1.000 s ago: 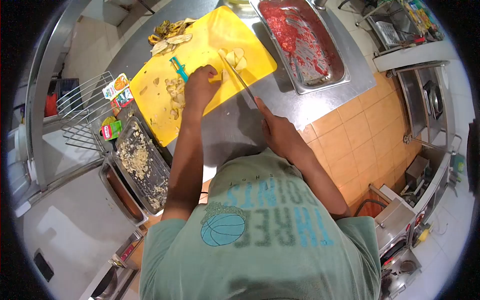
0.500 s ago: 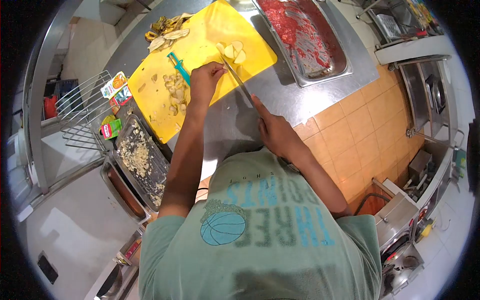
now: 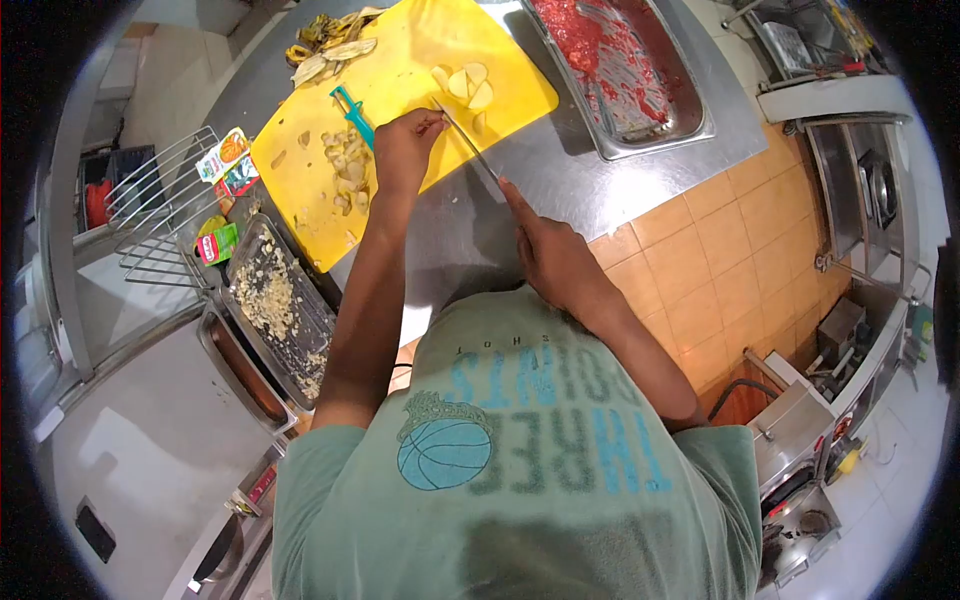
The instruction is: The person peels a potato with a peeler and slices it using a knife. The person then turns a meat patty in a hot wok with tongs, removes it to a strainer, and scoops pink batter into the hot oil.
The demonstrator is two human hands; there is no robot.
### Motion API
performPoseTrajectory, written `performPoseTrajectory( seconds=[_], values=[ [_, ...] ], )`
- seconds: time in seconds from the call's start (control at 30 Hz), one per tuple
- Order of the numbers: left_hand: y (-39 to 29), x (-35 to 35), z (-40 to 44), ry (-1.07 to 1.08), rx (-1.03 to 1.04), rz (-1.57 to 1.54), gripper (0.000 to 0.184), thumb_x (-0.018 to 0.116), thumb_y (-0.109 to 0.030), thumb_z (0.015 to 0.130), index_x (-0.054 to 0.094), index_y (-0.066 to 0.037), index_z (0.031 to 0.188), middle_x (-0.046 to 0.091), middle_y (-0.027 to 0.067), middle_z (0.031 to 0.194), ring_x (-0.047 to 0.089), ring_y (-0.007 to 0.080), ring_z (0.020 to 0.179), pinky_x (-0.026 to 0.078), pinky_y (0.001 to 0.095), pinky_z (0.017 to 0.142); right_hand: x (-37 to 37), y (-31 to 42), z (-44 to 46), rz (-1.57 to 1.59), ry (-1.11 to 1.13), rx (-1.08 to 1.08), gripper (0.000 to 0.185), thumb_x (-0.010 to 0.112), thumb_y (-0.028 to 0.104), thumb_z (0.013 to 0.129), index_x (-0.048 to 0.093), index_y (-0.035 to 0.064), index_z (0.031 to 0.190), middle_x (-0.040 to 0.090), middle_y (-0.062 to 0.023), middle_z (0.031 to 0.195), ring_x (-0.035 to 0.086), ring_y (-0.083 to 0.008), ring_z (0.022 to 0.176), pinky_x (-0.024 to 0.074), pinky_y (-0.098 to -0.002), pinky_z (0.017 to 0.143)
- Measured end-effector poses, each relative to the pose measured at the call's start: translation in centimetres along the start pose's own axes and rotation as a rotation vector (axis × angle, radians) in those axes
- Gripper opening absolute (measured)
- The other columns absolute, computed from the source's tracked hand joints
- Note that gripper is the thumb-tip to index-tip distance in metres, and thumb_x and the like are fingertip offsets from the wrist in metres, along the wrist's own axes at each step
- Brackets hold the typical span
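On the yellow cutting board (image 3: 430, 50), my left hand (image 3: 405, 150) is closed, its fingertips pinched beside the knife blade. Whatever is between those fingers is too hidden to name. My right hand (image 3: 558, 258) grips the handle of a kitchen knife (image 3: 472, 146), its index finger stretched along the top and the tip pointing toward my left fingers. Several pale, smooth slices (image 3: 470, 82) lie just beyond the blade. A teal peeler (image 3: 352, 113) rests on the board next to my left hand, with a scatter of small peelings (image 3: 347, 168) below it.
Brown and yellow peels (image 3: 335, 48) lie at the board's far left. A steel pan with red sauce (image 3: 690, 115) stands right of the board on the steel table (image 3: 640, 190). At left are a tray of chopped pale bits (image 3: 270, 290), a wire rack (image 3: 160, 215) and food packets (image 3: 217, 243).
The view has shifted slightly. Both hands and the knife stay in nearly the same place on the board, with the blade still beside my left fingertips.
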State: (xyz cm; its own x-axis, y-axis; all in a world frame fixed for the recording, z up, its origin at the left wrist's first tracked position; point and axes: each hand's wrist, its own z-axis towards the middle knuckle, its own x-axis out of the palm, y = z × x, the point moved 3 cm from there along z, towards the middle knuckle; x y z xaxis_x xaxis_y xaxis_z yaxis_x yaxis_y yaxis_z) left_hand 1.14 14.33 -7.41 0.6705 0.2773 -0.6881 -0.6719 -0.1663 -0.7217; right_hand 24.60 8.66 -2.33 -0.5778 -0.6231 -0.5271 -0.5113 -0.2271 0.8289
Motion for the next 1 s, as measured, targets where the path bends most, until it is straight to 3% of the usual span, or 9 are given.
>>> performPoseTrajectory(
  seconds=[0.33,0.43,0.63,0.77,0.87,1.0],
  values=[
    [-0.2,0.2,0.1,-0.043,0.032,0.006,0.012,0.07,-0.009,0.078,0.072,-0.005,0.089,0.07,0.011,0.08,0.069,0.0187,0.072,0.053,0.0268,0.065,0.0,-0.2,0.1,-0.024,0.011,-0.013,0.063,0.045,0.002,0.089,0.022,0.0118,0.146,0.06,-0.0262,0.077,0.059,-0.0442,0.073,0.046,-0.0515,0.068],
    [-0.6,0.3,-0.1,-0.09,0.005,0.144,0.02,0.071,-0.009,0.077,0.067,-0.002,0.095,0.07,0.0122,0.081,0.069,0.0192,0.073,0.052,0.0272,0.064,-0.3,0.0,0.2,-0.038,0.038,0.01,0.064,0.045,0.001,0.088,0.022,0.0121,0.146,0.06,-0.026,0.077,0.059,-0.0439,0.072,0.046,-0.0512,0.067],
    [-2.0,-0.2,0.0,-0.089,-0.144,0.053,0.042,0.072,-0.008,0.076,0.047,-0.001,0.109,0.071,0.013,0.081,0.07,0.0199,0.075,0.053,0.0286,0.065,-0.9,-0.1,0.3,-0.025,0.1,0.056,0.067,0.046,-0.001,0.086,0.022,0.0124,0.147,0.059,-0.0274,0.075,0.059,-0.044,0.071,0.0458,-0.0513,0.067],
    [-2.4,-0.2,0.2,-0.065,-0.164,0.094,0.041,0.072,-0.007,0.076,0.047,-0.002,0.109,0.071,0.0136,0.08,0.07,0.0201,0.076,0.053,0.0277,0.065,-1.2,0.1,0.6,-0.033,0.155,0.101,0.076,0.05,0.0,0.081,0.016,0.0152,0.148,0.061,-0.0285,0.08,0.061,-0.0446,0.071,0.0485,-0.0531,0.065],
    [-2.1,-0.2,0.2,-0.032,-0.237,0.071,0.042,0.073,-0.015,0.078,0.049,-0.004,0.111,0.071,0.0125,0.085,0.069,0.0189,0.079,0.052,0.0288,0.069,-0.3,-0.1,0.4,-0.012,0.158,0.131,0.075,0.048,0.002,0.083,0.014,0.0168,0.148,0.06,-0.0297,0.085,0.06,-0.0463,0.073,0.0484,-0.0545,0.067],
    [-2.5,-0.3,0.3,-0.002,-0.311,0.085,0.043,0.074,-0.016,0.078,0.05,-0.004,0.113,0.071,0.0121,0.085,0.069,0.018,0.079,0.052,0.0289,0.07,-0.2,0.3,0.4,0.022,0.202,0.214,0.072,0.045,0.005,0.086,0.012,0.0194,0.149,0.058,-0.0307,0.087,0.06,-0.0484,0.075,0.0483,-0.0563,0.069]
  ],
)
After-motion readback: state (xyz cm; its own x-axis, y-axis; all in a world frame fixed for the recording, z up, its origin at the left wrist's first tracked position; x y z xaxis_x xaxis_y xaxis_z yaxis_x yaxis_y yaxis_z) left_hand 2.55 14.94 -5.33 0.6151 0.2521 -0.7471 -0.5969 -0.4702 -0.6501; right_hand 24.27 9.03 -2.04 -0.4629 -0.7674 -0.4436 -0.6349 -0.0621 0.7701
